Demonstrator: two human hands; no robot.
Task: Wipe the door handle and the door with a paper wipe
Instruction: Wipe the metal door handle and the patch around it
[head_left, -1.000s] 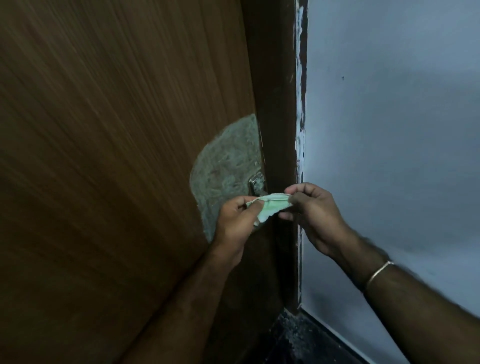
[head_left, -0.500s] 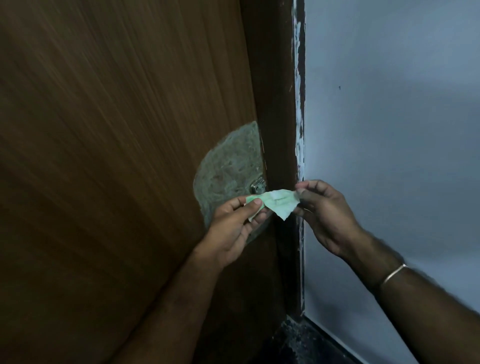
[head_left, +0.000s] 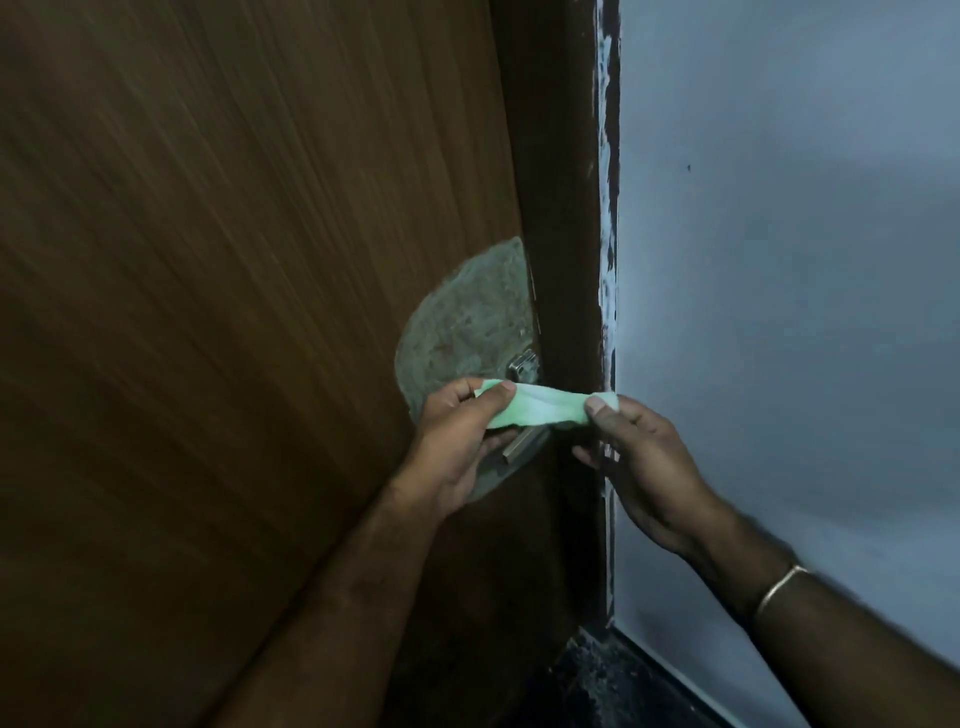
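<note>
A pale green paper wipe is stretched sideways between my two hands. My left hand pinches its left end and my right hand pinches its right end. Both hands are in front of the brown wooden door. The metal door handle shows just below the wipe, partly hidden by my left hand, with its metal base above the wipe. A worn grey round patch on the door surrounds the handle.
A dark brown door frame with chipped white paint runs down the door's right side. A light blue-grey wall fills the right. Dark floor lies at the bottom.
My hands have moved apart, pulling the bunched wipe out into a longer strip. My left hand has dropped a little, and the handle lever now shows beneath the wipe.
</note>
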